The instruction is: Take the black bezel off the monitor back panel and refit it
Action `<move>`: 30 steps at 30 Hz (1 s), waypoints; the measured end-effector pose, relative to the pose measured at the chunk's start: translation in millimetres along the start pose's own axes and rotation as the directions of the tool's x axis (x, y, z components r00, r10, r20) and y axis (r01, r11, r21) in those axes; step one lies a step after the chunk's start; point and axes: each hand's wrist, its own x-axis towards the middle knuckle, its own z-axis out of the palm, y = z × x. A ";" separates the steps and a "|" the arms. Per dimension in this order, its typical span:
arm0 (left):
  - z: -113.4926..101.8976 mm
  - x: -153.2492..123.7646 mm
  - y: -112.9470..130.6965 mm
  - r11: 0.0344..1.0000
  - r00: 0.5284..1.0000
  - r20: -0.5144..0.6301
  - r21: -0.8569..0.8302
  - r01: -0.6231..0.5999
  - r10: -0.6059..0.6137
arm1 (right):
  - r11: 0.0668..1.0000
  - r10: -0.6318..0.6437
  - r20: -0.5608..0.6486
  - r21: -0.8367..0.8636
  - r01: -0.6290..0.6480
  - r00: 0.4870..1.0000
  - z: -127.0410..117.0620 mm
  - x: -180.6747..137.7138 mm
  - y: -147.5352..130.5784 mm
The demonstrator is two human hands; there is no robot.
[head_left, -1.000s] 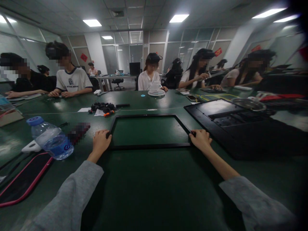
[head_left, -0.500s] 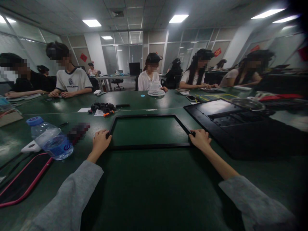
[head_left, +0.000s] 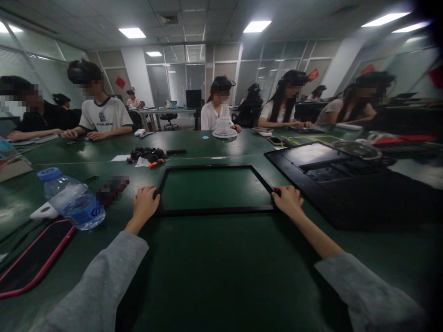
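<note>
Steadying the black frame (head_left: 214,211) by its two short sides looks like the step in hand, with the left hand (head_left: 146,203) on its left rail and the right hand (head_left: 289,199) on its right. Both hands pinch the rails, thumbs toward the inside and the other fingers curled outside; the exact fingertip contact is partly hidden. The arms reach up from the lower corners of the view, well apart.

From this hold, any move would seem to call for both hands acting together, evenly, because such slim rails could flex or twist if one side led. A shift toward the right would also need care, as a large black panel (head_left: 328,198) lies just beside the right hand.

The frame sits at the centre of the view, roughly flat over the green table (head_left: 221,267); whether it rests fully on the surface or is slightly raised, I cannot tell. It is a thin rectangle, hollow in the middle, so the green tabletop shows through. Its long rails run across the view, the nearer one looking longer, and its corners look squared. No break shows in the visible rails, though the hands cover parts of the sides.
</note>
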 end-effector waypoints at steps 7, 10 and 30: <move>1.8 0.5 -2.2 1.000 1.000 -0.014 0.009 -0.007 0.007 | 1.000 0.017 0.012 0.004 -0.017 1.000 1.8 2.4 1.4; 1.3 0.4 -1.8 1.000 1.000 -0.017 0.011 -0.010 0.010 | 1.000 0.010 -0.012 -0.003 -0.010 1.000 3.4 1.7 1.6; 2.9 2.0 -3.8 1.000 1.000 0.012 0.003 0.009 -0.009 | 0.999 0.014 0.015 -0.038 -0.013 1.000 0.6 0.4 -0.6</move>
